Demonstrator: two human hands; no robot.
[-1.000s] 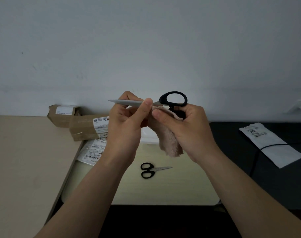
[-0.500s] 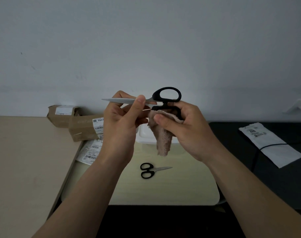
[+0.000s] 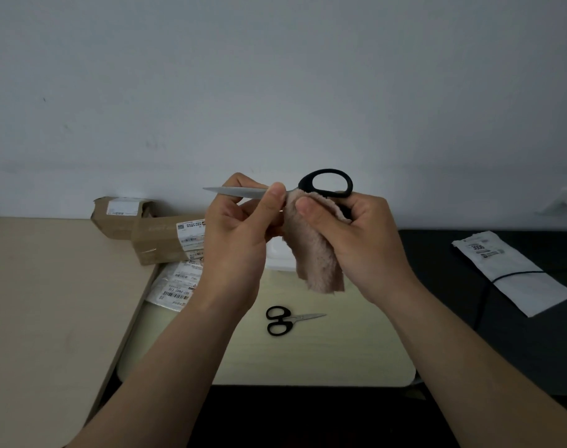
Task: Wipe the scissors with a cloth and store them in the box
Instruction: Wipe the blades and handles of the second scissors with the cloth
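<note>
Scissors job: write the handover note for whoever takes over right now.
Left hand pinches the large scissors by the blade, tip pointing left.
Right hand grips the cloth against the handle end.
Small scissors lie on the table. White box sits behind the hands, mostly hidden.
Done: large pair being wiped; nothing visibly stored.
Left: finish wiping, wipe the small pair, put both in the box.

Office-like desk (image 3: 33, 302), labelled parcels (image 3: 159, 242)
</note>
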